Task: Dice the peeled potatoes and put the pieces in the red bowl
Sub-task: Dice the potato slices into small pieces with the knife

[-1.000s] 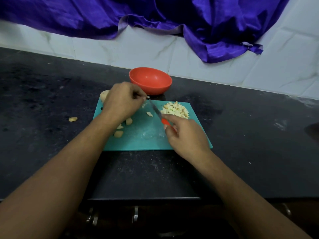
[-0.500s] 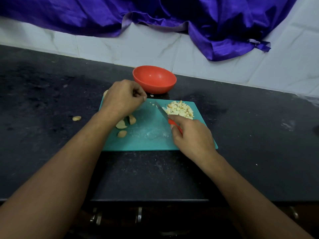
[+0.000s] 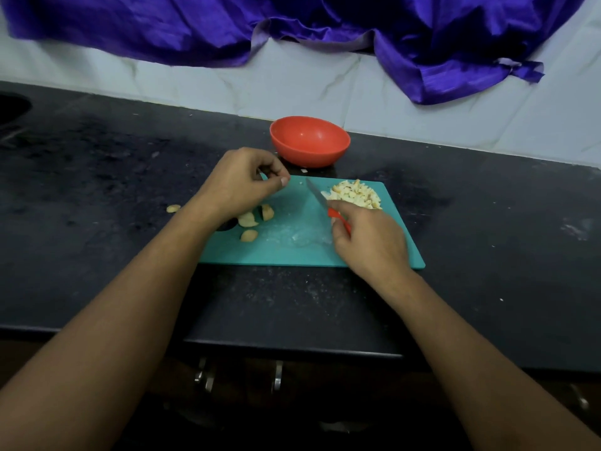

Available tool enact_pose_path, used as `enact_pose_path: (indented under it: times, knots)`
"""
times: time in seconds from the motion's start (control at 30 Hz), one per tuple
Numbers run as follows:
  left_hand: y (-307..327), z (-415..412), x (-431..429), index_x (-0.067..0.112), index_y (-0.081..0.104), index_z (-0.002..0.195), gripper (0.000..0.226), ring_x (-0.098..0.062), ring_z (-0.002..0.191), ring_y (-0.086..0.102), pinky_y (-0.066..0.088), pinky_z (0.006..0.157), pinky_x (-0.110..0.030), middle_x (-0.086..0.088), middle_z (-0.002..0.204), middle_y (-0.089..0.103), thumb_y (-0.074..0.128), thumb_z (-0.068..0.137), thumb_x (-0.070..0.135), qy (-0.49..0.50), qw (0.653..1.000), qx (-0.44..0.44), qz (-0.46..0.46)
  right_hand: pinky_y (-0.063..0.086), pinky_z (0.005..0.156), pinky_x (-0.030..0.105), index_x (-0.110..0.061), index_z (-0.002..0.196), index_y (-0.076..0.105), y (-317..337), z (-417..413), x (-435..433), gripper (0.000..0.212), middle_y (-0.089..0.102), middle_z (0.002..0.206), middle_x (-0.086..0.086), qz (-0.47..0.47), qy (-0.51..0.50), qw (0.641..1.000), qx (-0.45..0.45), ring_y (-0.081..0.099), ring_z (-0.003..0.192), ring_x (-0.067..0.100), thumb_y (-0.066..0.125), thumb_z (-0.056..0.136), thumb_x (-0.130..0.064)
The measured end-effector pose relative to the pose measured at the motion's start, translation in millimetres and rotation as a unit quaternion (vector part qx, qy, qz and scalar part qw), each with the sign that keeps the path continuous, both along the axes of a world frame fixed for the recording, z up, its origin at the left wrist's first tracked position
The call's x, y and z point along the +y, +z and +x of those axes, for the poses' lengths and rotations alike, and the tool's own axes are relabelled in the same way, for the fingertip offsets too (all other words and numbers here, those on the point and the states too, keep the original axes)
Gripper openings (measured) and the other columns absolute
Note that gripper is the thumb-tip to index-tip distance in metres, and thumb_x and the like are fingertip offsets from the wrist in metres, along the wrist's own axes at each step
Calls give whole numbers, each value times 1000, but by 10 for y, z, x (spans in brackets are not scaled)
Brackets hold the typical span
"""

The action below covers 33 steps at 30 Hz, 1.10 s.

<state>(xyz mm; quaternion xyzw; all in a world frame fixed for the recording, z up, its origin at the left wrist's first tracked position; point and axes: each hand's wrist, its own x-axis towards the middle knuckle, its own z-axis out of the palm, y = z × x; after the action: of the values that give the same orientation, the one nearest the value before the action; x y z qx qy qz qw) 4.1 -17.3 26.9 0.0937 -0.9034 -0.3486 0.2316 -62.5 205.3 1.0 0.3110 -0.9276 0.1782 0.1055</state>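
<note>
A teal plastic cutting board (image 3: 292, 252) lies on the black stone desk (image 3: 81, 222) at the middle of the frame. Just beyond its far edge, slightly above centre, sits the round red plastic bowl (image 3: 309, 154), touching nothing on the board. A heap of small pale diced potato pieces (image 3: 356, 196) lies on the board's upper right corner, near the bowl but not in it.

The right hand (image 3: 370, 242) rests over the lower right part of the board, its fingers wrapped round the red handle of a small steel-bladed knife (image 3: 317, 196). The blade points up and left towards the bowl, and its lower part lies just beside the left side of the diced heap.

The left hand (image 3: 240, 183) hangs over the board's upper left corner with its fingers (image 3: 284, 181) curled in against the thumb. Whether they pinch anything I cannot tell. Just below that hand, three larger uncut potato chunks (image 3: 247, 219) lie close together on the left part of the board. One more pale potato piece (image 3: 173, 208) lies off the board on the desk, to the left of the wrist.

A white marbled tile wall (image 3: 292, 83) runs behind the desk, and a shiny purple cloth (image 3: 422, 34) drapes across the top of the frame
</note>
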Motion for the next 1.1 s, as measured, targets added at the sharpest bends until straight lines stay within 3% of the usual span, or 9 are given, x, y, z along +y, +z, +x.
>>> enact_pose_path:
  times: [0.1, 0.2, 0.33, 0.43, 0.5, 0.6, 0.73, 0.97, 1.1]
  knots:
    - [72, 143, -80, 30, 77, 94, 6, 0, 69, 65, 50, 65, -21, 16, 85, 71, 74, 92, 25, -4, 998, -59, -30, 37, 62, 31, -38, 140, 59, -44, 26, 11, 39, 71, 89, -4, -23, 11, 999, 23, 61, 78, 19, 48, 102, -35]
    - [94, 225, -140, 35, 75, 103, 24, 5, 76, 57, 39, 65, -16, 16, 99, 65, 73, 90, 16, -17, 980, -152, -130, 37, 64, 31, -39, 141, 58, -53, 27, 34, 40, 72, 93, -4, -39, 21, 999, 19, 63, 83, 20, 49, 102, -35]
    - [75, 223, -58, 42, 74, 106, 35, 3, 77, 51, 41, 69, -25, 18, 100, 58, 67, 87, 14, -22, 961, -204, -186, 36, 63, 30, -39, 142, 57, -72, 16, 40, 41, 67, 84, -8, -45, 23, 999, 17, 54, 72, 15, 48, 102, -37]
    - [93, 160, 18, 38, 75, 102, 19, 2, 78, 48, 39, 67, -28, 24, 87, 51, 73, 90, 24, -11, 957, -191, -219, 34, 61, 30, -40, 142, 57, -88, 1, 49, 41, 52, 72, -13, -56, 19, 998, 16, 48, 67, 12, 48, 102, -37]
    - [95, 102, 51, 35, 77, 98, 10, -2, 82, 48, 40, 68, -28, 22, 87, 60, 77, 88, 35, -10, 959, -179, -220, 35, 61, 30, -40, 142, 57, -85, -1, 57, 42, 51, 72, -14, -60, 17, 998, 14, 48, 66, 12, 49, 101, -37]
    - [61, 7, 110, 33, 77, 95, 14, -5, 90, 58, 47, 74, -30, 17, 92, 71, 79, 86, 43, 8, 962, -163, -217, 36, 61, 30, -40, 143, 56, -68, 6, 64, 42, 60, 77, -11, -67, 10, 998, 4, 49, 67, 10, 49, 102, -38]
    - [3, -84, 282, 32, 73, 91, 13, -5, 90, 64, 55, 80, -37, 17, 87, 70, 79, 86, 42, 37, 971, -129, -198, 38, 58, 30, -39, 142, 58, -79, -18, 68, 40, 68, 83, -10, -110, -6, 994, -16, 51, 63, 8, 51, 102, -38]
    - [-129, -84, 403, 31, 73, 93, 16, -4, 87, 63, 45, 69, -26, 16, 90, 72, 78, 87, 46, 53, 977, -67, -193, 50, 61, 34, -37, 140, 60, -96, -27, 74, 39, 72, 88, -8, -154, 1, 988, -30, 61, 67, 11, 53, 102, -36]
    - [-135, -82, 400, 30, 76, 96, 19, -4, 89, 62, 42, 69, -24, 16, 93, 73, 76, 88, 47, 59, 978, -63, -188, 38, 57, 29, -36, 142, 58, -110, -25, 72, 40, 59, 71, -14, -165, 8, 986, -32, 48, 57, 7, 53, 102, -35]
